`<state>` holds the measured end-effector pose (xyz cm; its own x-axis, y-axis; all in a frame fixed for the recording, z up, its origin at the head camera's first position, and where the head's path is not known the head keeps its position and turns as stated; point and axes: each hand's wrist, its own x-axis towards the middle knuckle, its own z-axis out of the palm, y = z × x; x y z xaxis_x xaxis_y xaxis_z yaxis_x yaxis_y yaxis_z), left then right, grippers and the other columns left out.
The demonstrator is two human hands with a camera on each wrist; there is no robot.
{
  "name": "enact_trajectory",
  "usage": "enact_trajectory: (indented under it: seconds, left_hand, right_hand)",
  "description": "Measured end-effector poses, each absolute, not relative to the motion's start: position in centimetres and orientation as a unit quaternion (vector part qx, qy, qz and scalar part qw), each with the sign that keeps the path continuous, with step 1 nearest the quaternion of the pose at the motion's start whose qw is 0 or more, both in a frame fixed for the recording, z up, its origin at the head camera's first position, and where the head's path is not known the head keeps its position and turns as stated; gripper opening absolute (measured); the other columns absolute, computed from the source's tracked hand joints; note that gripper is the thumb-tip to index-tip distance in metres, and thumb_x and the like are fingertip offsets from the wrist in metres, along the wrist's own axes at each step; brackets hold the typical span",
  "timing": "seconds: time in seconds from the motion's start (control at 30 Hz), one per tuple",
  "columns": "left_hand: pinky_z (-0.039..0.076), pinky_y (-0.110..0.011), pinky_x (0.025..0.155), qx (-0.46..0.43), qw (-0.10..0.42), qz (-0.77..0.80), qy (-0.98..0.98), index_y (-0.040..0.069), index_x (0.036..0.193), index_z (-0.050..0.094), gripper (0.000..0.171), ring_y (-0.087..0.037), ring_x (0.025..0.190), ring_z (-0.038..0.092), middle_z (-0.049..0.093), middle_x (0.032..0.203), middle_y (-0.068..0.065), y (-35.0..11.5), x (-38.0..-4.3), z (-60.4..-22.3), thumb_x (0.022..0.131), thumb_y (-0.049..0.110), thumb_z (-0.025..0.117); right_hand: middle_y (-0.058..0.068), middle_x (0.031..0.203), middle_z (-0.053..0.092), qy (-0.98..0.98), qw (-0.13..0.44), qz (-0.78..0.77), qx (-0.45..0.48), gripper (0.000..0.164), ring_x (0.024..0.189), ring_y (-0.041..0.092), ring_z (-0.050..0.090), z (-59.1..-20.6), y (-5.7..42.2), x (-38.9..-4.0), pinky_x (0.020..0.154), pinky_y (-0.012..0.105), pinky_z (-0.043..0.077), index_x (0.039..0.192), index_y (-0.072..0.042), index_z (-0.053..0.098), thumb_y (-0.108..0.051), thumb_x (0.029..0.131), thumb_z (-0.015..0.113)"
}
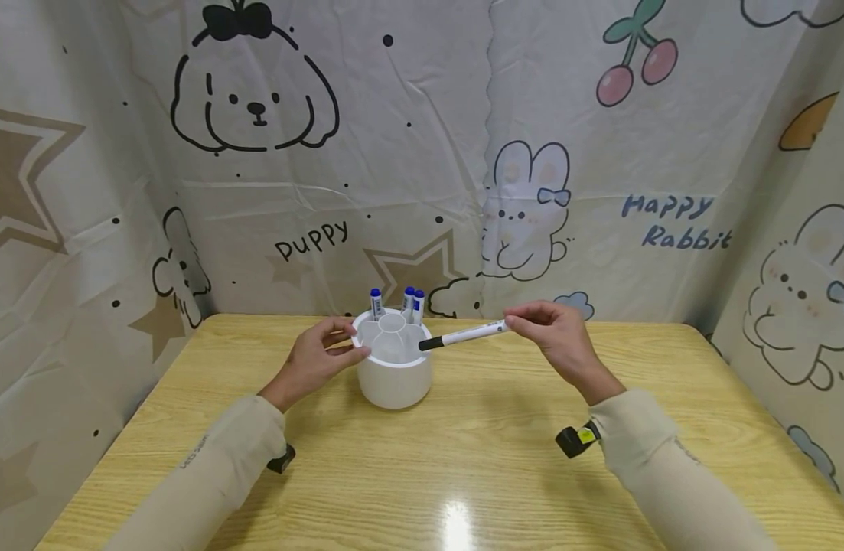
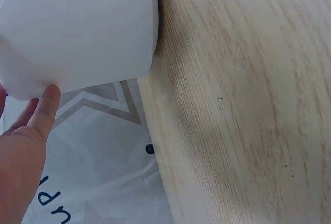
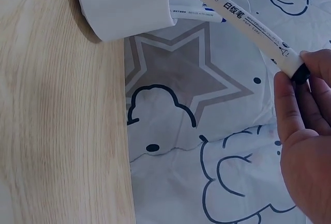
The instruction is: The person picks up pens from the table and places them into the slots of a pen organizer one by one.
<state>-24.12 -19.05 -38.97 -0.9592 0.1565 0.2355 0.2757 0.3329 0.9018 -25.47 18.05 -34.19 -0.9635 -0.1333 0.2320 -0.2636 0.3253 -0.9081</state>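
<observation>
A round white pen holder (image 1: 394, 385) with a divided inside stands on the table. Three blue-capped whiteboard markers (image 1: 376, 304) stand upright in its far compartments. My left hand (image 1: 318, 356) grips the holder's rim at the left, thumb at the near side and fingers behind; in the left wrist view the fingertips (image 2: 50, 93) press on the white wall. My right hand (image 1: 555, 340) pinches the end of a black-capped whiteboard marker (image 3: 248, 30), held nearly level with its cap pointing left. That black cap (image 1: 431, 344) overlaps the holder's right rim in the head view.
The light wood table (image 1: 504, 467) ends at the back against a printed curtain (image 1: 422, 168), which also hangs at both sides. A small black camera (image 1: 577, 439) is strapped at the right wrist, another (image 1: 281, 460) at the left.
</observation>
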Motion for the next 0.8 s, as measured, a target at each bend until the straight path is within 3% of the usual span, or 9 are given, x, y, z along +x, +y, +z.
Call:
enact_trajectory:
  seconds: [0.8]
  left_hand:
    - [0.056, -0.034, 0.094, -0.12, 0.055, -0.558, -0.819, -0.001, 0.112, 0.057, 0.037, -0.038, 0.119, 0.061, 0.054, 0.136, -0.02, -18.9, -24.0, -39.0, 0.086, 0.012, 0.08]
  right_hand:
    - [0.007, 0.106, 0.073, -0.785, 0.065, 0.604, 0.125, 0.026, 0.092, 0.013, 0.066, -34.4, 13.1, -26.7, 0.081, 0.02, 0.057, 0.108, 0.0, 0.073, -0.017, 0.089, 0.078]
